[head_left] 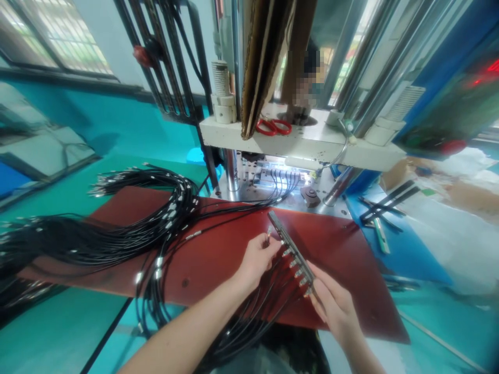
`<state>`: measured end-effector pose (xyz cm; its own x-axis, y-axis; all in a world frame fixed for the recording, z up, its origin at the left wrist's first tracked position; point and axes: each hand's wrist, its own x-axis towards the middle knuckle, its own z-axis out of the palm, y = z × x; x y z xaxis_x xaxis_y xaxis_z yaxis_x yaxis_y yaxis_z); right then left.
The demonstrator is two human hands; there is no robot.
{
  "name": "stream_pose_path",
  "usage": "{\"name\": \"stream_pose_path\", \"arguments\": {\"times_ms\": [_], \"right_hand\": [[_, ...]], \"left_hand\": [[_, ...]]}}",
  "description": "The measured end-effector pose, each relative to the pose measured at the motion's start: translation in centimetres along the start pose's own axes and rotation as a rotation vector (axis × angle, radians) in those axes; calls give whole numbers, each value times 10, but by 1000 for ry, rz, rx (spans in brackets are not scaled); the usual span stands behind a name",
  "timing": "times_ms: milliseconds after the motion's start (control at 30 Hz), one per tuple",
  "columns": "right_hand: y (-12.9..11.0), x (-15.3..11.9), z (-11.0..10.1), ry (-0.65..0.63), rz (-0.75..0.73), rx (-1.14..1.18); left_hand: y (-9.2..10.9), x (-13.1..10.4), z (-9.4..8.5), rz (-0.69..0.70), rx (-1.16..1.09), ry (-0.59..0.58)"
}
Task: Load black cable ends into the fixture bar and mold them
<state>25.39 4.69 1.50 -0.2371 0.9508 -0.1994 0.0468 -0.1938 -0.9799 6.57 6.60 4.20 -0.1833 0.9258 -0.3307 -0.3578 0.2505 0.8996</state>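
My right hand (333, 298) grips the lower end of a narrow dark metal bar (291, 243), which is held slanted above a reddish-brown board (222, 259). Several silver cable connectors (299, 272) sit in a row along the bar's left side, their black cables running down toward my lap. Beside the bar's upper part, my left hand (260, 254) is closed in a pinch around a black cable, whose small metal connector (270, 230) sticks up past the fingertips. Whether this connector touches the bar is hard to make out.
A large bundle of black cables (171, 208) lies across the board's left side. Behind the board stands a press with a white crossbeam (307, 148), holding red-handled scissors (273, 126). Several cables lead into its lit bed. Tools, including a green-handled cutter (381, 236), lie on the right.
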Motion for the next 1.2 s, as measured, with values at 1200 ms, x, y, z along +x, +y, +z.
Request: {"name": "stream_pose_path", "arguments": {"times_ms": [1200], "right_hand": [[-4, 5, -7, -124, -217, -387]], "left_hand": [[9, 5, -17, -83, 153, -93]]}}
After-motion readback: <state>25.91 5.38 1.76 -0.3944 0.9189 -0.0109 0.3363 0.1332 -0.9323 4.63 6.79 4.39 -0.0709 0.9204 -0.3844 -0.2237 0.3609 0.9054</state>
